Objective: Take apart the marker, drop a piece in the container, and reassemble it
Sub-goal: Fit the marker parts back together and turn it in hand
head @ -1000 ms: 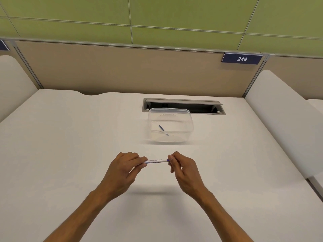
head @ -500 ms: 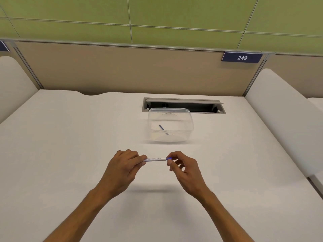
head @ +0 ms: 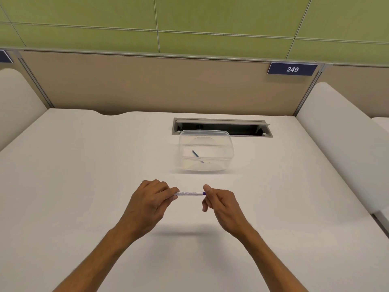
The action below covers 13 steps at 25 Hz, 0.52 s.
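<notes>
Nearest the camera, two bare forearms reach in over the white desk (head: 73,186). The left hand (head: 149,204) has its fingers curled round one end of the marker (head: 189,193). The right hand (head: 221,202) pinches the marker's other end, a blue tip, between thumb and forefinger; its remaining fingers are loosely curled. The marker, a white barrel with blue print, lies level between the two hands, held clear above the desk, with a shadow on the surface beneath it.

Beyond the hands, nothing stands between them and the clear plastic container (head: 228,144), which rests on the desk. Inside it lies a slim blue piece (head: 195,153), tilted.

Just behind the container, an open cable hatch (head: 248,129) is set in the desk. Farther back stands a beige partition (head: 147,85) bearing a blue label (head: 292,69) marked 249.
</notes>
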Available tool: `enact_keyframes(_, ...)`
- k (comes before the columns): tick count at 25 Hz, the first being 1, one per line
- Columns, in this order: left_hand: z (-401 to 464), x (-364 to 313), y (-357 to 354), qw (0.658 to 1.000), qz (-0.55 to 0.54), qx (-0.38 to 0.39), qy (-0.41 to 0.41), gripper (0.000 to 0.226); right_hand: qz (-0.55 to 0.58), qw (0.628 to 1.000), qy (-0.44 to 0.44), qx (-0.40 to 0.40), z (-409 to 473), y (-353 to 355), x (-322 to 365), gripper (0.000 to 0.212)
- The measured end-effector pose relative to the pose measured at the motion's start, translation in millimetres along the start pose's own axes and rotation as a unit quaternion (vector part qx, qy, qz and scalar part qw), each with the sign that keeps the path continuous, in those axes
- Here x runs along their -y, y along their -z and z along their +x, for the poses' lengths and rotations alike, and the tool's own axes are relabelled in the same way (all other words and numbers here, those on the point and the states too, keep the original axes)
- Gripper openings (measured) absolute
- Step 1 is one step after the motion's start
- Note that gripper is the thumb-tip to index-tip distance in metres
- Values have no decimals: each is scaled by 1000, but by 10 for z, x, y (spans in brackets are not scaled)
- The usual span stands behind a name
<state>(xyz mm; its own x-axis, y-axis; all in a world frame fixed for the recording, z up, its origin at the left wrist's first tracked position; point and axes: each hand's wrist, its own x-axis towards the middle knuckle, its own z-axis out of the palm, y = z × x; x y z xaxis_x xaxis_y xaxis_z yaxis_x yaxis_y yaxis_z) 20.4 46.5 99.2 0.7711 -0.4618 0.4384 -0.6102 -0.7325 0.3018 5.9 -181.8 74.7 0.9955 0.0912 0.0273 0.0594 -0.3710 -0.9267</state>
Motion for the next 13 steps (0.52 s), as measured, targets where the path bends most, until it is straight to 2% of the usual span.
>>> enact_keyframes(4,-5,7,9,999,-19,11,26,29,0,999,34,-27,-18,17,28,22)
enact_keyframes(6,-7,10,8,998,-36,18,38,29,-19,998,52,-30,-26,8,17,11)
enact_keyframes(13,10,-17,17,998,-53,26,30,28,-37,998,57,-17,-22,-5,23,21)
